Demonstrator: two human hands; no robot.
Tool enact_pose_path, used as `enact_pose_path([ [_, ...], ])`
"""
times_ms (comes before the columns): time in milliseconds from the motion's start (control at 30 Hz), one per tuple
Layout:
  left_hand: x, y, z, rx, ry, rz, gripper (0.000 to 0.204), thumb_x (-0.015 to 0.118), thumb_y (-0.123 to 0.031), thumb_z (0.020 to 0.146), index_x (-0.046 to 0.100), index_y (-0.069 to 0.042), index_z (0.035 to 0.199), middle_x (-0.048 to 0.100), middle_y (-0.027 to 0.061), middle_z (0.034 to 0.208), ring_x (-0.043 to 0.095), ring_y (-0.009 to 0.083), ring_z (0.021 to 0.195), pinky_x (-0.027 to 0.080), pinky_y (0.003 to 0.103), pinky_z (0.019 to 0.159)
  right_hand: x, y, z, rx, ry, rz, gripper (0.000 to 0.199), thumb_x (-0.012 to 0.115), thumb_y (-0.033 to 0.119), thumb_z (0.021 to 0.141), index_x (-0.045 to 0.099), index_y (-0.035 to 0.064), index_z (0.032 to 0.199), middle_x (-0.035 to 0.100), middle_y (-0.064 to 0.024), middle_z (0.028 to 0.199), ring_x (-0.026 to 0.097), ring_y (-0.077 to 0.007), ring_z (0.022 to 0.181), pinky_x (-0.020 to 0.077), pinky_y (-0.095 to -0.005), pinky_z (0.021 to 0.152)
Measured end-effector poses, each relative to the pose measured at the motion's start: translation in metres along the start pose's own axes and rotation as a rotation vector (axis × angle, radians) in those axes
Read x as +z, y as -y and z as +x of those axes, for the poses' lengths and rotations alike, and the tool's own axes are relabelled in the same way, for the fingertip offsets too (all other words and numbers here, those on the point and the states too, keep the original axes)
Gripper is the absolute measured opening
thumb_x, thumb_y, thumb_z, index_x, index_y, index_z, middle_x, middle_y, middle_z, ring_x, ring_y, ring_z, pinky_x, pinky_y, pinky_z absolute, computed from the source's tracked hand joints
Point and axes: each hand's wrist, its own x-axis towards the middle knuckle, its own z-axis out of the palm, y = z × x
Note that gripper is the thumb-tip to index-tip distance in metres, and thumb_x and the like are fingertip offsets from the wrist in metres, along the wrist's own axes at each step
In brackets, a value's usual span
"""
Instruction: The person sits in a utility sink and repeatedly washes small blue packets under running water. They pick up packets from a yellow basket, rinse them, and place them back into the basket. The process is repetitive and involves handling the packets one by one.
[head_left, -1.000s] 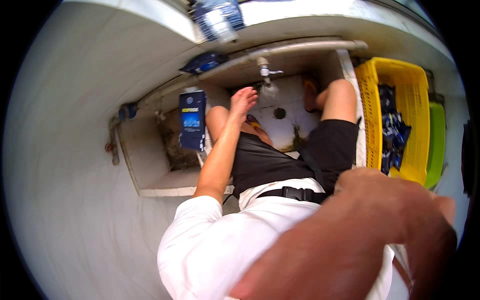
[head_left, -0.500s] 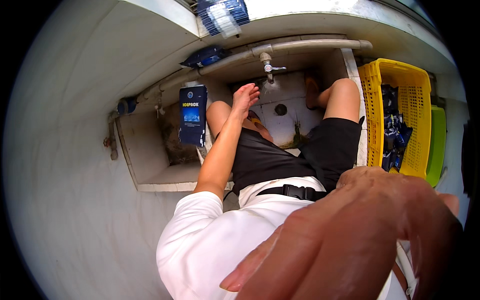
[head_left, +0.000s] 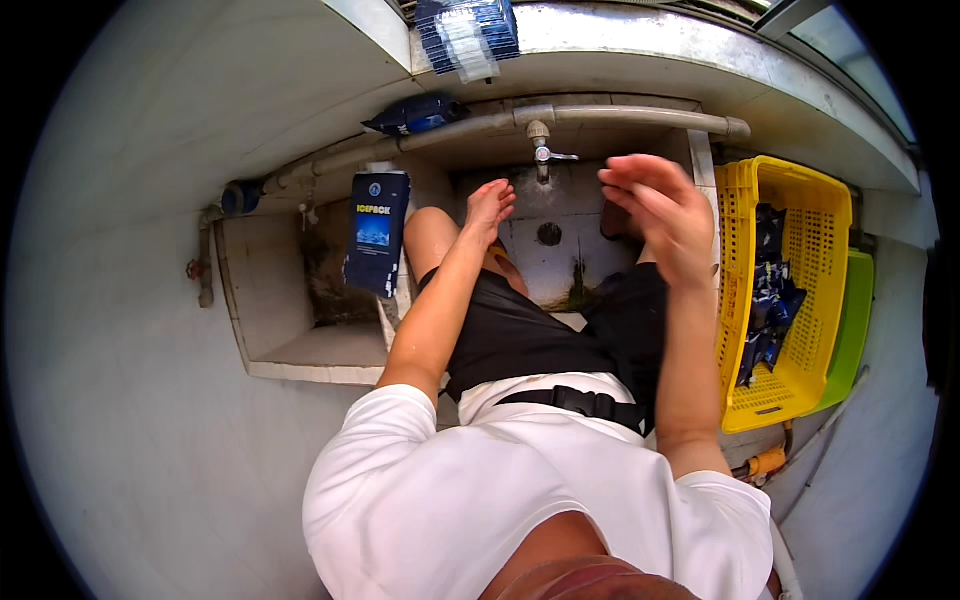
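Note:
My left hand [head_left: 488,212] hovers above my left knee beside the tap, its fingers stretched out and nothing in it. My right hand [head_left: 662,215] is raised over my right leg, fingers loosely bent and slightly blurred, with nothing seen in it. Between the two hands a metal tap [head_left: 545,155] points down into the tiled basin [head_left: 560,210]. To the left of my left hand, a stack of dark blue ice pack pouches [head_left: 376,225] lies on the divider between the basins.
A yellow crate [head_left: 738,290] with several dark blue packs [head_left: 768,300] stands at right, with a green bin [head_left: 850,320] beside it. Another stack of pouches [head_left: 465,40] sits on the far ledge. One plump pack [head_left: 418,113] rests behind the pipe [head_left: 640,115].
My right hand has moved from close in front of the camera to above my right leg, near the tap. The left hand stays beside the knee. The view has shifted slightly.

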Motion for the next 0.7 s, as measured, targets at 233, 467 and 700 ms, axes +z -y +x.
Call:
enact_pose_path([
  [233, 0.037, 0.001, 0.009, 0.069, -0.182, 0.334, 0.020, 0.072, -0.019, 0.080, 0.065, -0.007, 0.093, 0.064, 0.0026, 0.079, 0.061, 0.0114, 0.072, 0.047, 0.026, 0.062, -0.068, -0.266, 0.083, 0.635, -0.487, 0.001, 0.013, 0.067, 0.019, 0.084, 0.063, 0.0075, 0.089, 0.066, -0.0041, 0.081, 0.066, -0.0171, 0.072, 0.0525, -0.0282, 0.059],
  [467, -0.101, -0.118, -0.036, 0.974, -0.731, 0.466, 0.025, 0.072, -0.013, 0.080, 0.062, -0.001, 0.100, 0.066, 0.0094, 0.093, 0.062, 0.0161, 0.081, 0.050, 0.029, 0.072, -0.095, -0.293, 0.076, 0.697, -0.566, -0.119, 0.012, 0.060, 0.014, 0.085, 0.063, 0.0056, 0.093, 0.068, -0.0064, 0.091, 0.068, -0.0205, 0.085, 0.0542, -0.0337, 0.073],
  [700, -0.209, -0.135, -0.006, 0.532, -0.735, 0.787, 0.049, 0.079, -0.038, 0.070, 0.069, 0.001, 0.098, 0.068, 0.0187, 0.097, 0.066, 0.0306, 0.087, 0.050, 0.038, 0.078, -0.067, -0.267, 0.082, 0.689, -0.363, -0.163, 0.013, 0.065, 0.021, 0.085, 0.065, 0.0088, 0.086, 0.066, -0.0013, 0.078, 0.059, -0.0106, 0.062, 0.0447, -0.0244, 0.058],
])
